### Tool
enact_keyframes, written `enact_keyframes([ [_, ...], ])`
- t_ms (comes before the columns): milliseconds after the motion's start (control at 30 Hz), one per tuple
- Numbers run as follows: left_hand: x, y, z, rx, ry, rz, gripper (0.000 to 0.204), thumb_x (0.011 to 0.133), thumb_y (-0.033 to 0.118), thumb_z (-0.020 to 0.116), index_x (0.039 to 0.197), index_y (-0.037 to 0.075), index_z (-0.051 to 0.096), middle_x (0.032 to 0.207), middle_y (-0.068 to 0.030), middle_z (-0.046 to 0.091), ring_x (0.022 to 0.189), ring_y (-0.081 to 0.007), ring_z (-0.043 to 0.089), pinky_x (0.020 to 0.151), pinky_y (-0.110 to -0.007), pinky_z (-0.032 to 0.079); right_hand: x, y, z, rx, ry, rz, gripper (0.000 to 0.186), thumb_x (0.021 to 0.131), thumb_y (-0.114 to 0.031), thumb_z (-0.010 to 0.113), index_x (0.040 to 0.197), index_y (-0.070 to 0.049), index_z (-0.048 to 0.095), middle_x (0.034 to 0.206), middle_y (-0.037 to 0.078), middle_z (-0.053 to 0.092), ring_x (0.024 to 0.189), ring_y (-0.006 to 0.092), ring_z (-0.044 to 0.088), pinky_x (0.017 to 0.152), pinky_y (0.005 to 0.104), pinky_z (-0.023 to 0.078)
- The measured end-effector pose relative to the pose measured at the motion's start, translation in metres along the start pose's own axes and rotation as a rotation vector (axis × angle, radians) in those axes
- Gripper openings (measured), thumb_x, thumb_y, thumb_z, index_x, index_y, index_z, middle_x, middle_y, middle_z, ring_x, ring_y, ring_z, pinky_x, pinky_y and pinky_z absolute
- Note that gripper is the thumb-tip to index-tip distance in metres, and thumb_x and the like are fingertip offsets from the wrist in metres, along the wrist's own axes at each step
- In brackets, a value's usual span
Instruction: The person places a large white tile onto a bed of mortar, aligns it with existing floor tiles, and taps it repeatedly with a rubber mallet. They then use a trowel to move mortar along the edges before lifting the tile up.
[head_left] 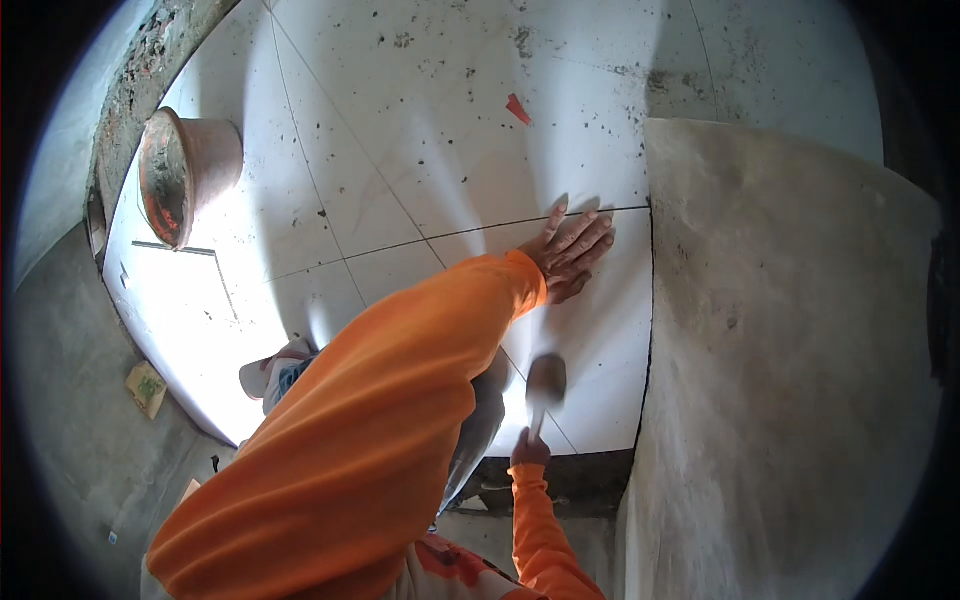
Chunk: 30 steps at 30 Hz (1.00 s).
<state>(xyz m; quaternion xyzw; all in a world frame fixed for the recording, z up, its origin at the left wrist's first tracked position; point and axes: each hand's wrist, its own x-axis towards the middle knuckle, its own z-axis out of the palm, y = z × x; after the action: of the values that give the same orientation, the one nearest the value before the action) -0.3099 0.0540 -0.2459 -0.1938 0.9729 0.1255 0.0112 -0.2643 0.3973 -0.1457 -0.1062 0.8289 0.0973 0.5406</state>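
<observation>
My left hand (575,252) lies flat on a white floor tile (612,350), its fingers stretched out toward the dark joint at the tile's far edge. Around the handle of a mallet (546,380) with a dark, rounded head, my right hand (530,450) is closed. The mallet head is over the same tile, nearer to me than my left hand; it is slightly blurred, and I cannot tell whether it touches the surface. Orange sleeves cover both my arms.
A grey plastered wall (780,360) borders the tiles on the right. At the far left a mortar-stained bucket (215,155) lies on its side or tilts. A red scrap (518,109) and dark crumbs dot the tiles. Bare concrete (90,370) and a crumpled packet (146,389) are at left.
</observation>
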Motion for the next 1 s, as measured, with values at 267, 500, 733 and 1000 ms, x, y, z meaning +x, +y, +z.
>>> enact_keyframes([
  [267, 0.0, -0.002, 0.018, -0.06, 0.098, -0.039, 0.062, 0.084, 0.044, 0.045, 0.136, 0.011, 0.04, 0.144, -0.0053, 0.034, 0.137, -0.0295, 0.021, 0.11, -0.06, -0.001, -0.005, -0.007, -0.001, 0.268, 0.057, -0.091, 0.04, 0.091, -0.031, 0.049, 0.118, -0.002, 0.052, 0.108, 0.022, 0.061, 0.1, 0.0397, 0.056, 0.083, 0.0454, 0.044],
  [500, 0.008, -0.006, 0.013, 0.011, 0.017, 0.018, 0.06, 0.084, 0.042, 0.045, 0.135, 0.01, 0.041, 0.145, -0.0097, 0.031, 0.134, -0.0312, 0.027, 0.106, -0.063, 0.001, -0.012, 0.019, 0.008, 0.189, 0.254, -0.248, 0.031, 0.088, -0.022, 0.055, 0.108, 0.001, 0.06, 0.082, 0.019, 0.066, 0.071, 0.0336, 0.064, 0.064, 0.0351, 0.05],
  [733, 0.001, -0.005, 0.021, -0.072, 0.037, -0.016, 0.061, 0.084, 0.04, 0.045, 0.136, 0.01, 0.038, 0.147, -0.0101, 0.027, 0.139, -0.0309, 0.013, 0.107, -0.062, -0.001, -0.009, 0.01, 0.013, 0.247, 0.29, -0.063, 0.036, 0.089, -0.029, 0.054, 0.071, 0.002, 0.057, 0.059, 0.021, 0.057, 0.055, 0.0354, 0.056, 0.053, 0.0432, 0.041],
  [1000, -0.003, 0.002, 0.014, -0.095, 0.009, 0.021, 0.063, 0.084, 0.042, 0.044, 0.138, 0.01, 0.037, 0.15, -0.0108, 0.021, 0.14, -0.031, 0.005, 0.109, -0.062, -0.003, -0.006, 0.039, 0.028, 0.205, 0.25, -0.133, 0.037, 0.087, -0.035, 0.051, 0.074, -0.001, 0.06, 0.064, 0.023, 0.058, 0.065, 0.042, 0.058, 0.06, 0.049, 0.045],
])
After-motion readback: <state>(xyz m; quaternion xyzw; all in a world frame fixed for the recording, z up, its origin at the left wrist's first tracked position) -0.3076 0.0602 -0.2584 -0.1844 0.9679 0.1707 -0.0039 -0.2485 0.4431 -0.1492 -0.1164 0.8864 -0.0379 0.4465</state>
